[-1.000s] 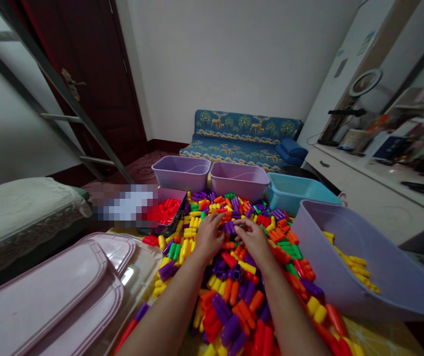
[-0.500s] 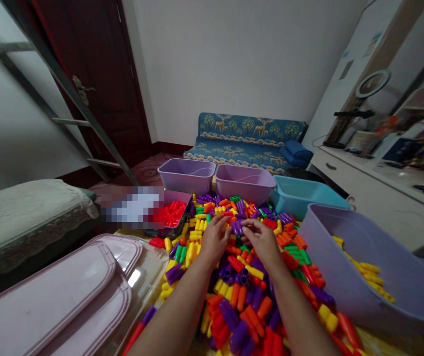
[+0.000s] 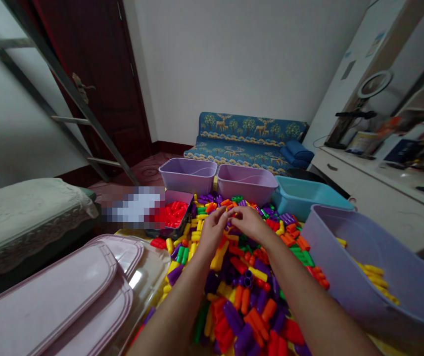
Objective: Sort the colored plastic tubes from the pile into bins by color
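Observation:
My left hand (image 3: 213, 225) is over the far middle of a spread of colourful plastic pieces (image 3: 241, 291), with its fingers bent and thumb drawn in. Just right of it, my right hand (image 3: 248, 222) has its fingers curled down, their tips meeting those of my left hand. Whatever lies between the fingertips is hidden by the fingers. Purple, orange, yellow, red and green tube-shaped pieces lie loose below and around both hands. Several yellow pieces (image 3: 219, 255) lie just below my left hand.
A purple tub (image 3: 187, 182), a pink tub (image 3: 247, 190) and a turquoise tub (image 3: 310, 202) stand along the far edge. A large lilac tub (image 3: 345, 291) at right holds yellow pieces. Left are a box of red pieces (image 3: 174, 213) and stacked pink lids (image 3: 56, 287).
My hands have come together; the right hand moved left and slightly away from me, so the fingertips now meet. The purple pieces between the hands are now mostly covered.

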Available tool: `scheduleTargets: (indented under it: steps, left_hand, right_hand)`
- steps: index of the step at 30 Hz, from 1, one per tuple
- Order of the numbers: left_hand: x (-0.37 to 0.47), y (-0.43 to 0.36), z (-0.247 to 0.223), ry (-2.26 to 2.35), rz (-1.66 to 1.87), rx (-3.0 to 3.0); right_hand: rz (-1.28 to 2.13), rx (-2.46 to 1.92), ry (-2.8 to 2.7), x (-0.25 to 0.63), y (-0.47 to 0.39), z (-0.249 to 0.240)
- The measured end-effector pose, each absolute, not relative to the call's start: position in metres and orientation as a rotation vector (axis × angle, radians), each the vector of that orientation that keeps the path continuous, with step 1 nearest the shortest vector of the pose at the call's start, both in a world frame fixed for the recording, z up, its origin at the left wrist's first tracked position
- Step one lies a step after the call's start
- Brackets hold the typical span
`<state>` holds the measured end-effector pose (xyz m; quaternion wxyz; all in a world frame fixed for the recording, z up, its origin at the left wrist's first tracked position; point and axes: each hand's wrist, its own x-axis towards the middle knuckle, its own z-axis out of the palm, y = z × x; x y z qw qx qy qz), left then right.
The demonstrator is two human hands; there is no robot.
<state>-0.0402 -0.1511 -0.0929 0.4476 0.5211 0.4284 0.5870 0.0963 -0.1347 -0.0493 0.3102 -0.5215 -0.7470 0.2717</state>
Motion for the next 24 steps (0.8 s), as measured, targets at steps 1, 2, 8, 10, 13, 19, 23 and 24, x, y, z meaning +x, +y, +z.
scheduleTargets:
  steps: [1, 2, 8, 10, 13, 19, 23, 24]
  left_hand:
    - [-0.043, -0.148, -0.087, 1.028, 1.431, 1.247]
    - [-0.047, -0.145, -0.079, 1.001, 1.434, 1.208]
    - [-0.079, -0.096, -0.008, 0.819, 1.502, 0.853]
    - [-0.089, -0.073, 0.016, 0.73, 1.582, 0.759]
    - [-0.099, -0.051, 0.034, 0.762, 1.664, 0.677]
    - [-0.094, -0.074, -0.016, 0.926, 1.549, 0.642]
    - [-0.074, -0.117, -0.067, 1.14, 1.42, 1.196]
    - [-0.07, -0.128, -0.075, 1.198, 1.38, 1.382]
  right_hand:
    - [0.723, -1.374, -1.971, 0.091, -0.129, -0.042]
    - [0.759, -1.368, -1.952, 0.085, -0.123, -0.033]
    - [0.983, -1.296, -1.611, 0.04, -0.077, 0.031]
    - [0.954, -1.209, -1.523, 0.024, -0.065, 0.048]
    - [0.986, -1.057, -1.431, 0.011, -0.057, 0.05]
    - [0.814, -1.109, -1.473, 0.039, -0.082, -0.016]
    - [0.739, -1.177, -1.547, 0.081, -0.123, -0.061]
    - [0.739, -1.208, -1.567, 0.09, -0.133, -0.069]
